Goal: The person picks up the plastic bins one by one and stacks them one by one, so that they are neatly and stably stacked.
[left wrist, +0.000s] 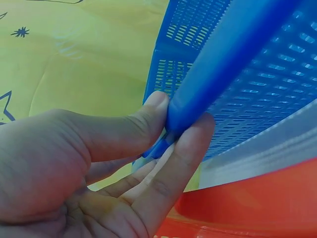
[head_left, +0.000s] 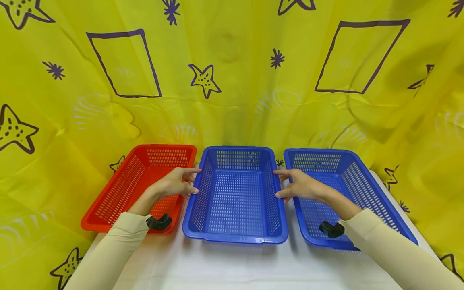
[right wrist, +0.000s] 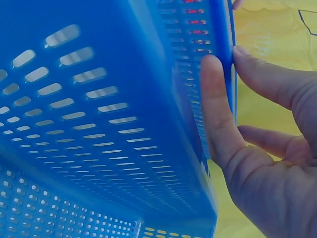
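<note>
A blue slotted plastic basket (head_left: 235, 201) sits in the middle, between both hands, with nothing in it. My left hand (head_left: 175, 183) pinches its left rim (left wrist: 218, 64), thumb on the upper side and index finger beneath. On the opposite side, my right hand (head_left: 302, 185) grips the right rim (right wrist: 220, 29) between thumb and finger. The basket looks level; whether its bottom touches the table cannot be told. Under my left forearm lies a red basket (head_left: 152, 177). A second blue basket (head_left: 311, 207) is below my right forearm and fills much of the right wrist view.
All three baskets are in a row on a white table (head_left: 217, 270), with narrow gaps between them. Close behind and around the sides hangs a yellow curtain (head_left: 232, 117) with starfish drawings. A dark wrist device (head_left: 159, 222) is on each arm.
</note>
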{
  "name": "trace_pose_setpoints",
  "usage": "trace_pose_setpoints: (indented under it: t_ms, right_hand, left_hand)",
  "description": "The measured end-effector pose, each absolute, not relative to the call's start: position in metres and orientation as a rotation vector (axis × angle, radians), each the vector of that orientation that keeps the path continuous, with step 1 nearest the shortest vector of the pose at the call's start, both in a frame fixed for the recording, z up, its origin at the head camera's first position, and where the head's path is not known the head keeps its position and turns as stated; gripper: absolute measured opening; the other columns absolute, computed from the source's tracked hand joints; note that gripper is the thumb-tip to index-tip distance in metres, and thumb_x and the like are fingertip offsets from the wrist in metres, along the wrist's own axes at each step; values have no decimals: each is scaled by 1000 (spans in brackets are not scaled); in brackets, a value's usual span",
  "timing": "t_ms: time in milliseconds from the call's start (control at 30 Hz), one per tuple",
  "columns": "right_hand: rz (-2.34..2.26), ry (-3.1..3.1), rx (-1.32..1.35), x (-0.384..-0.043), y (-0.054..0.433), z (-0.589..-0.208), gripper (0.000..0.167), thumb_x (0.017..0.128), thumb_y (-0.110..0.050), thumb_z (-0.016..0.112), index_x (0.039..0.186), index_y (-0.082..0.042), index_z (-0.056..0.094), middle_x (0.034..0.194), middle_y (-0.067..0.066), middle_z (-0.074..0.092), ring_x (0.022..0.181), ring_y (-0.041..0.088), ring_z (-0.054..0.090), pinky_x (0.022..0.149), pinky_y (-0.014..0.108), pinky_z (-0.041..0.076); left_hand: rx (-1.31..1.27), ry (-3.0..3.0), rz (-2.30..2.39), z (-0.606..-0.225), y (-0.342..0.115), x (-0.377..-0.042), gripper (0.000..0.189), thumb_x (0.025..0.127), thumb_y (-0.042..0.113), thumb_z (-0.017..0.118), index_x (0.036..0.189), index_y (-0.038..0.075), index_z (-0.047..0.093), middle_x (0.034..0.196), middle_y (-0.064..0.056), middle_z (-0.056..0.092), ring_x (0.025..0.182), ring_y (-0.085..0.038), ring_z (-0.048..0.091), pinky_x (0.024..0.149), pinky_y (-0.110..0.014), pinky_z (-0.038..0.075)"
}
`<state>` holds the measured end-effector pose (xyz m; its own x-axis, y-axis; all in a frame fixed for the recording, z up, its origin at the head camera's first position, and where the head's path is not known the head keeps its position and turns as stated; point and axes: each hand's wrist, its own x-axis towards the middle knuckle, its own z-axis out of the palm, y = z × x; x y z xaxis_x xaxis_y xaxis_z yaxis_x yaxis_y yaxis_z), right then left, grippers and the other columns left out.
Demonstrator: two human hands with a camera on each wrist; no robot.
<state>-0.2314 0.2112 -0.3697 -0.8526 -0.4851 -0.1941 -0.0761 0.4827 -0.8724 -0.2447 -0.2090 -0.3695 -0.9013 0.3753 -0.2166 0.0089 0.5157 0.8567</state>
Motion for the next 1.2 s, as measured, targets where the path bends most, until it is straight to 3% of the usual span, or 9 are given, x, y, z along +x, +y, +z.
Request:
trace_pose_setpoints:
  t_ms: [233, 533, 633, 867, 1200]
  right_hand:
    - [-1375, 2299, -471, -230, 217, -365, 82, 91, -8, 79, 159, 0, 33, 125, 25, 47, 81, 37, 73, 84, 41, 62]
    - [-1409, 2309, -520, -228, 223, -357, 82, 92, -16, 79, 159, -3, 34, 122, 23, 47, 84, 37, 72, 85, 39, 61]
    - [-1418, 2315, -535, -228, 225, -352, 82, 93, -18, 79, 159, -4, 34, 126, 23, 47, 86, 40, 71, 85, 40, 61]
    - [-1433, 2345, -557, -228, 226, -339, 82, 93, -20, 79, 160, -7, 34, 142, 25, 44, 89, 32, 71, 88, 39, 60]
    - [-1428, 2374, -549, -228, 224, -317, 82, 92, -23, 80, 160, -10, 36, 149, 26, 41, 92, 31, 73, 88, 41, 61]
  left_hand:
    - [337, 2357, 1381, -365, -213, -243, 72, 91, 1, 77, 155, 4, 44, 120, -25, 51, 74, -27, 69, 77, -48, 63]
    - [341, 2303, 1450, -352, -216, -238, 72, 92, 4, 76, 155, 5, 43, 130, -28, 55, 85, -31, 73, 79, -43, 63]
    - [336, 2294, 1473, -345, -216, -237, 71, 92, 3, 76, 155, 6, 43, 129, -28, 56, 87, -32, 73, 80, -44, 63]
    - [335, 2269, 1500, -325, -220, -236, 74, 91, 3, 77, 156, 8, 42, 130, -26, 58, 94, -34, 73, 87, -49, 61]
    - [355, 2351, 1413, -301, -225, -236, 75, 91, 11, 79, 157, 12, 43, 134, -26, 55, 96, -32, 74, 93, -48, 59]
